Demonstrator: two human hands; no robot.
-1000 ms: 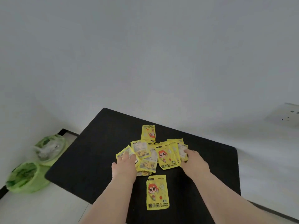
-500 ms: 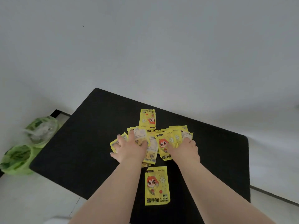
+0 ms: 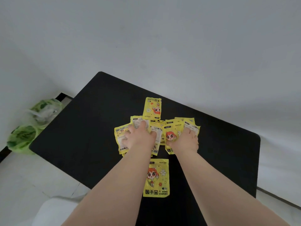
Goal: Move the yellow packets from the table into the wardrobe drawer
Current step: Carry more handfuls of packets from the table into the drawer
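Note:
Several yellow hand-warmer packets [image 3: 171, 136] lie in an overlapping pile in the middle of the black table [image 3: 81, 128]. My left hand [image 3: 140, 137] rests on the pile's left side with its fingers spread over the packets. My right hand [image 3: 185, 139] presses on the pile's right side. One single packet [image 3: 152, 108] lies just beyond the pile. Another packet [image 3: 156, 177] lies face up nearer to me, between my forearms. No wardrobe or drawer is in view.
Two green plastic bags [image 3: 24, 136] sit on the floor left of the table, against the white wall [image 3: 162, 38]. A pale floor [image 3: 24, 185] runs along the table's near left edge.
Both hands have slid inward over the pile, drawing the spread packets closer together. The camera has come nearer and tilted down.

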